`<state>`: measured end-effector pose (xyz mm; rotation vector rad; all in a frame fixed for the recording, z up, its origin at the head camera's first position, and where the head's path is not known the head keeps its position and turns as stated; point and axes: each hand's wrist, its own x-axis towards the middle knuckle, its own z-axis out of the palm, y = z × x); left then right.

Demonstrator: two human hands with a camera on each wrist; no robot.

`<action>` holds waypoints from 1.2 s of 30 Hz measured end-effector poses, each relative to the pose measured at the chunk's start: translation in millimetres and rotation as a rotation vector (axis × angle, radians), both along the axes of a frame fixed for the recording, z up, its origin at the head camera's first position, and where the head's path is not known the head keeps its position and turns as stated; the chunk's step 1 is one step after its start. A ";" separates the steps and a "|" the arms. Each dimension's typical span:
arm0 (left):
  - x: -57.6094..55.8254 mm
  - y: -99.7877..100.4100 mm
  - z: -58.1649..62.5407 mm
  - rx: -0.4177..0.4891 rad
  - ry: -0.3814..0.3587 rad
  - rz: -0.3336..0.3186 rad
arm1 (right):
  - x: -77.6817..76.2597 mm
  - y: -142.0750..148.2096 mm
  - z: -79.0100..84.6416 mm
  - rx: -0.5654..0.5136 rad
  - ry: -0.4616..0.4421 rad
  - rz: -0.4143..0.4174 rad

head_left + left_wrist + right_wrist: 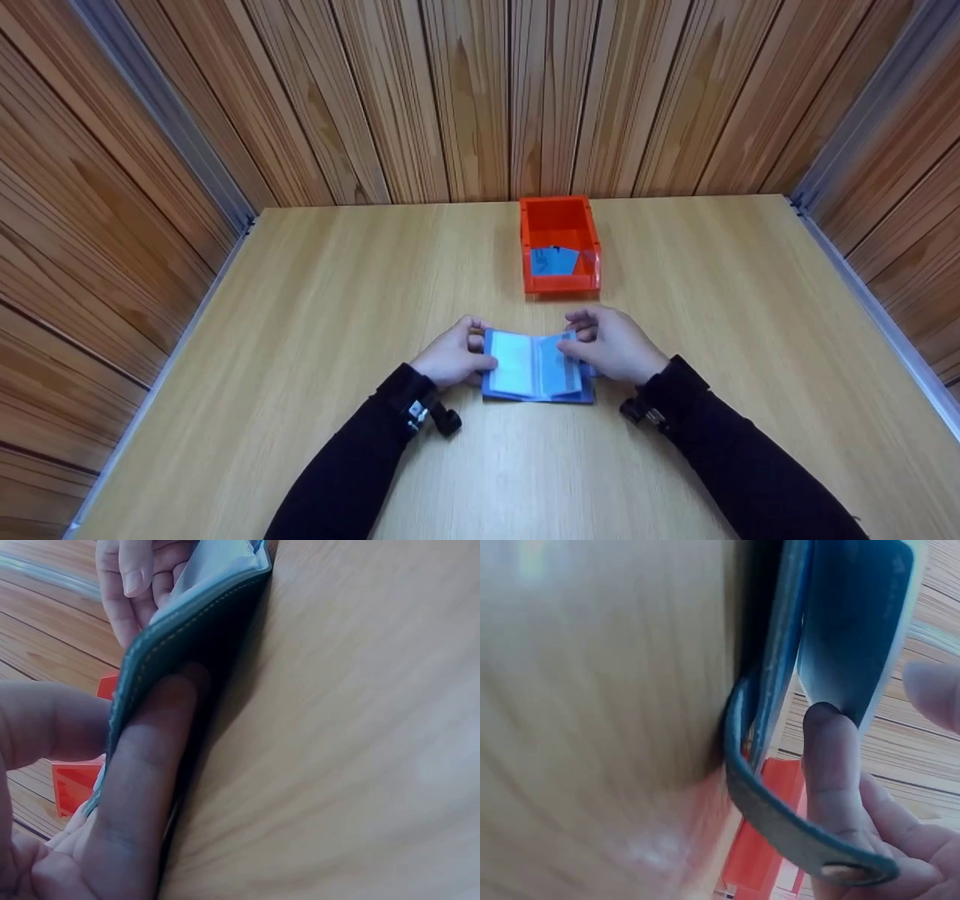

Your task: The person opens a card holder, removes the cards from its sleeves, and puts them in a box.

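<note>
A blue card holder [514,364] lies spread apart on the table, its clear plastic sleeves facing up. My left hand [454,352] pinches its left cover, thumb on top; in the left wrist view, fingers [146,765] reach beneath the stitched dark cover. At the right side, my right hand [619,345] holds a sleeve page between thumb and fingers. The right wrist view shows a finger [831,757] behind that page, which is lifted from the cover. A strap [780,817] with a metal snap sticks out from the holder's right edge.
Behind the card holder stands an orange-red bin [561,285] with a blue card-like piece [553,261] inside. Wood-plank walls [480,97] enclose the back and sides of the wooden table [360,300].
</note>
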<state>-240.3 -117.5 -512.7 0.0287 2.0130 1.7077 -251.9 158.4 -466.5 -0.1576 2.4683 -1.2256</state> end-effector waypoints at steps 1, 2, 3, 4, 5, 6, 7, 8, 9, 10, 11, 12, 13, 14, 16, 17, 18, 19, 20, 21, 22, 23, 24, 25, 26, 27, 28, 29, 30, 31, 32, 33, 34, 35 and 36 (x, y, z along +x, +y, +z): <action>0.0 0.1 -0.1 -0.007 0.002 0.001 | 0.7 0.0 0.7 -0.006 0.001 -0.001; 0.0 0.2 0.0 -0.009 0.003 0.003 | 1.5 -0.2 1.5 -0.014 0.001 0.000; 0.1 0.3 -0.1 -0.007 0.003 0.004 | 2.5 -0.6 2.2 -0.022 0.003 -0.002; 0.3 0.5 0.0 -0.007 0.004 0.004 | 3.6 -1.1 2.8 -0.033 0.006 -0.001; 0.6 0.7 0.3 -0.003 0.004 0.005 | 5.1 -1.7 3.6 -0.044 0.011 0.003; 0.8 0.8 0.3 0.003 0.005 0.006 | 7.0 -2.5 4.4 -0.054 0.019 0.010; 1.0 0.7 0.2 0.006 0.005 0.007 | 9.2 -3.7 5.2 -0.071 0.025 0.017; 1.4 0.6 0.2 0.013 0.004 0.007 | 11.7 -5.6 6.0 -0.088 0.031 0.023; 1.6 0.5 0.4 0.017 0.005 0.007 | 14.4 -7.8 6.7 -0.100 0.037 0.034; 1.9 0.4 0.6 0.017 0.004 0.009 | 17.4 -10.2 7.5 -0.103 0.046 0.055; 2.1 0.2 0.6 0.018 0.005 0.011 | 21.4 -13.2 8.4 -0.089 0.061 0.080; 2.2 -0.2 0.5 0.016 0.006 0.015 | 25.5 -16.3 8.9 -0.076 0.075 0.119; 2.3 -0.4 0.4 0.014 0.009 0.018 | 29.4 -19.6 8.5 -0.050 0.094 0.170; 2.5 -0.4 0.5 0.009 0.010 0.020 | 33.5 -22.9 7.5 -0.003 0.120 0.227; 2.3 -0.4 0.4 -0.005 0.010 0.024 | 42.0 -28.6 5.0 0.102 0.173 0.352; 1.9 -0.3 0.1 -0.013 0.011 0.027 | 46.1 -31.0 3.4 0.150 0.205 0.409; 1.4 -0.1 0.1 -0.024 0.010 0.028 | 49.3 -33.0 1.4 0.186 0.230 0.461; 1.1 0.1 0.3 -0.032 0.009 0.028 | 52.0 -34.6 -0.2 0.229 0.254 0.496; 0.8 0.4 0.5 -0.041 0.005 0.027 | 54.5 -35.9 -1.4 0.260 0.271 0.517; 0.5 0.5 0.4 -0.044 0.003 0.029 | 56.3 -36.8 -2.3 0.278 0.283 0.531; 0.3 0.6 0.5 -0.046 0.002 0.030 | 57.6 -37.5 -3.0 0.291 0.290 0.533; 0.2 0.8 0.4 -0.045 0.003 0.030 | 58.5 -38.0 -3.6 0.301 0.301 0.538; 0.3 0.9 0.5 -0.041 0.004 0.030 | 58.9 -38.2 -4.2 0.306 0.304 0.538; 0.3 1.0 0.4 -0.036 0.004 0.029 | 59.0 -38.3 -4.4 0.312 0.306 0.540; 0.3 1.1 0.0 -0.031 0.007 0.028 | 59.0 -38.3 -4.8 0.316 0.307 0.540; 0.3 1.2 -0.2 -0.028 0.009 0.029 | 59.0 -38.2 -4.7 0.322 0.303 0.540; 0.3 1.2 -0.3 -0.029 0.010 0.029 | 59.0 -38.2 -4.7 0.325 0.302 0.541; 0.2 1.2 -0.4 -0.026 0.011 0.027 | 58.8 -38.2 -4.6 0.327 0.300 0.541; 0.2 1.0 -0.7 -0.021 0.010 0.026 | 58.7 -38.2 -4.5 0.328 0.297 0.540; 0.1 0.7 -1.1 -0.018 0.008 0.024 | 58.7 -38.3 -4.2 0.330 0.293 0.540; 0.1 0.5 -1.2 -0.015 0.007 0.021 | 58.6 -38.4 -4.1 0.330 0.289 0.539; 0.2 0.2 -1.0 -0.013 0.001 0.020 | 58.5 -38.4 -4.1 0.330 0.286 0.539; 0.3 -0.1 -1.0 -0.009 -0.003 0.017 | 58.4 -38.5 -4.0 0.330 0.285 0.539; 0.3 -0.4 -1.2 -0.002 -0.010 0.016 | 58.3 -38.5 -4.0 0.330 0.284 0.540; 0.3 -0.7 -1.3 0.004 -0.015 0.014 | 58.1 -38.4 -4.0 0.330 0.284 0.541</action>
